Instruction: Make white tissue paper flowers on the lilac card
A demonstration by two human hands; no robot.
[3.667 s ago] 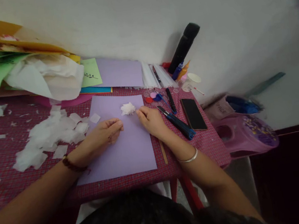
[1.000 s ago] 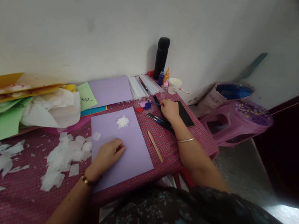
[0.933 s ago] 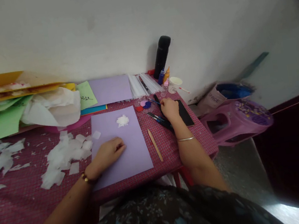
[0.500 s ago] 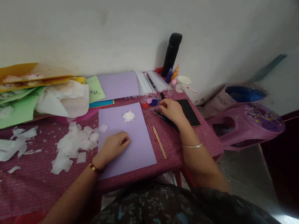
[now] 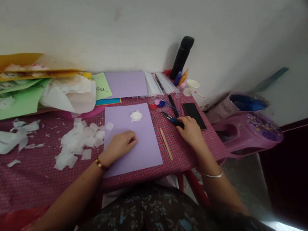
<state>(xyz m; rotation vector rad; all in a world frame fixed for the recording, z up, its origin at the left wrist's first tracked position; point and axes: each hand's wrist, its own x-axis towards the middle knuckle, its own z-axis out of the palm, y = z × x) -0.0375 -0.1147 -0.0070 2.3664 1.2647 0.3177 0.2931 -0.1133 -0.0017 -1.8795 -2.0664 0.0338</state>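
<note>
My left hand [image 5: 120,145] rests on the lower left part of a purple sheet of paper [image 5: 145,153]. Its fingers are curled loosely together, and nothing shows in them. A small white paper flower [image 5: 136,116] lies farther up the sheet. My right hand [image 5: 191,131] is closed around the near end of a tool [image 5: 171,118] with black-and-blue handles and a narrow metal tip, lying on the tablecloth. Beside this hand is a black phone [image 5: 194,115]. A wooden pencil-like stick [image 5: 166,144] lies between the sheet and my right hand.
White tissue squares [image 5: 74,144] are heaped left of the sheet. Red and blue paint blobs [image 5: 160,104], a black pen [image 5: 173,105] and paint bottles [image 5: 180,77] are toward the back right. Folded coloured cards [image 5: 20,95] lean on the wall. A pink stool [image 5: 245,148] stands right.
My right hand has moved back toward me and right, from above the metal-tipped tool to its handle end. The phone and pen show more fully. My left hand stays on the sheet.
</note>
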